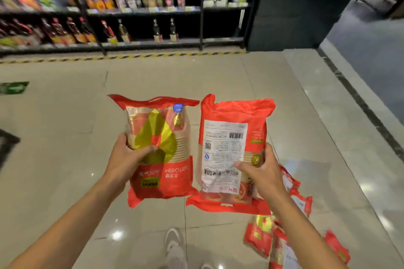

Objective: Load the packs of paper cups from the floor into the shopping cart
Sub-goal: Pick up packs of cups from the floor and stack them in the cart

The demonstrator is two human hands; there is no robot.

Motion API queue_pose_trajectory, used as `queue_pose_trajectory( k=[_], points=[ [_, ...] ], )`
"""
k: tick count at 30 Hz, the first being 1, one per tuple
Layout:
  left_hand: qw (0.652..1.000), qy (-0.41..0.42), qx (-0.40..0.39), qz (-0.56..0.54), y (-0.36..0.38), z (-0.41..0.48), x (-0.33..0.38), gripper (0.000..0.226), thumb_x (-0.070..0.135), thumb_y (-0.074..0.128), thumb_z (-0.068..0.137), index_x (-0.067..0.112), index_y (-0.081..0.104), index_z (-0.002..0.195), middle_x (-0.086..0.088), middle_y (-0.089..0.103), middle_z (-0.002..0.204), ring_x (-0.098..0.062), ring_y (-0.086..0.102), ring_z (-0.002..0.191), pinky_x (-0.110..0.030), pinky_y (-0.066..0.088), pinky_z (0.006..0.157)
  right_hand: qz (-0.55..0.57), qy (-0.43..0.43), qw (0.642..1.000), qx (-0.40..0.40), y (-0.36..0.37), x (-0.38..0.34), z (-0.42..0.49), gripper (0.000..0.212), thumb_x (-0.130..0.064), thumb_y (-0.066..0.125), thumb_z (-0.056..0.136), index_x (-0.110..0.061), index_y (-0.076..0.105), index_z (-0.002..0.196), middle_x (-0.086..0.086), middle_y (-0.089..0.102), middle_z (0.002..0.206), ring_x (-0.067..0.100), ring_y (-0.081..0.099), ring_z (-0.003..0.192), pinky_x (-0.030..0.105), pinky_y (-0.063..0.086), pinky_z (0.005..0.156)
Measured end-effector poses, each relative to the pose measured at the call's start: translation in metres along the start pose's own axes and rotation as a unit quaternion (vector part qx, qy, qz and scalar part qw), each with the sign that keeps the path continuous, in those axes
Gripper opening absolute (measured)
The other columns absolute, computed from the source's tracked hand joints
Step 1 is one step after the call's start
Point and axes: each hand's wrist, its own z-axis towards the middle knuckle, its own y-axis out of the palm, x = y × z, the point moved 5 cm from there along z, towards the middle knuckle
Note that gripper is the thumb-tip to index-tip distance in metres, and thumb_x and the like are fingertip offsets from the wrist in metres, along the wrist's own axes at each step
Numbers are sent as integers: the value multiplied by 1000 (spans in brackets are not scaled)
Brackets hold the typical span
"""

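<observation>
The job looked only partly done. No shopping cart was in sight, so I could not tell what had already gone in, and nothing in hand had reached it.

The left hand (129, 155) was clamped round the side of the front-facing pack (161, 159), held up above the tiled floor (65, 137): red film with a gold leaf shape, a clear window showing stacked brown paper cups.

Just beside it, the right hand (262, 170) gripped the label-side pack (227, 155), its white printed panel and barcode turned toward us.

Further right, the remaining packs (269, 238) lay heaped on the floor by the person's shoe (175, 247), waiting to be lifted.
</observation>
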Motion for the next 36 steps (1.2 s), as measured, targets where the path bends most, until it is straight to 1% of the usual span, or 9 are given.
queue_pose_trajectory(
  k=[4, 7, 11, 16, 20, 22, 25, 31, 36],
  points=[
    [993, 25, 111, -38, -79, -85, 32, 64, 22, 90, 62, 18, 55, 115, -1, 72, 103, -15, 72, 85, -28, 56, 65, 0, -54, 995, -84, 38, -57, -41, 70, -21, 89, 62, -28, 53, 121, -4, 75, 105, 10, 74, 89, 44, 58, 86],
    [976, 26, 206, -66, -144, -160, 23, 59, 17, 90, 65, 16, 56, 113, -3, 72, 99, -10, 71, 77, -23, 55, 61, -13, -101, 980, -169, 83, -85, -76, 65, -27, 89, 59, -38, 53, 112, -6, 74, 102, 12, 73, 88, 43, 57, 85],
    [938, 14, 337, -82, -234, -282, -19, 58, 14, 90, 63, 15, 57, 110, -2, 72, 96, 5, 68, 64, -12, 51, 54, -36, -149, 947, -283, 162, -109, -140, 65, -27, 86, 56, -33, 55, 112, -3, 76, 99, 15, 74, 87, 45, 58, 85],
    [863, -36, 487, -129, -322, -453, -99, 72, 44, 87, 39, 24, 56, 101, -2, 75, 99, -16, 73, 84, -43, 61, 78, -58, -186, 880, -433, 272, -116, -269, 72, -13, 92, 65, -23, 53, 125, 1, 76, 104, 20, 74, 92, 50, 58, 88],
    [786, -59, 589, -175, -369, -591, -171, 73, 38, 88, 41, 31, 56, 107, -1, 74, 104, -21, 74, 89, -46, 62, 80, -66, -202, 818, -535, 351, -102, -405, 64, 3, 87, 68, -18, 55, 119, 7, 75, 101, 17, 75, 82, 37, 56, 74],
    [751, -66, 627, -196, -389, -659, -216, 74, 28, 93, 51, 32, 55, 115, 2, 74, 106, -19, 74, 90, -40, 62, 76, -75, -206, 782, -584, 386, -87, -481, 60, 7, 85, 69, -15, 56, 117, 8, 74, 98, 10, 74, 74, 33, 53, 69],
    [709, -88, 665, -215, -414, -762, -285, 71, 23, 93, 65, 31, 51, 122, 7, 70, 108, -13, 71, 90, -28, 58, 68, -102, -218, 734, -635, 432, -52, -595, 60, 8, 84, 68, -15, 56, 116, 11, 75, 100, 21, 74, 81, 35, 53, 71],
    [627, -160, 726, -233, -450, -937, -389, 83, 47, 88, 47, 32, 55, 121, 4, 72, 109, -20, 73, 93, -47, 62, 82, -141, -203, 662, -708, 494, 12, -793, 63, 10, 83, 69, -12, 54, 119, 11, 73, 102, 13, 73, 73, 25, 54, 62],
    [599, -167, 746, -238, -509, -1002, -441, 57, 28, 92, 65, 31, 56, 108, 2, 72, 106, -19, 73, 89, -42, 62, 76, -153, -191, 629, -738, 543, 34, -899, 56, 9, 83, 70, -16, 57, 114, 9, 75, 100, 9, 74, 72, 32, 54, 68]
  ],
)
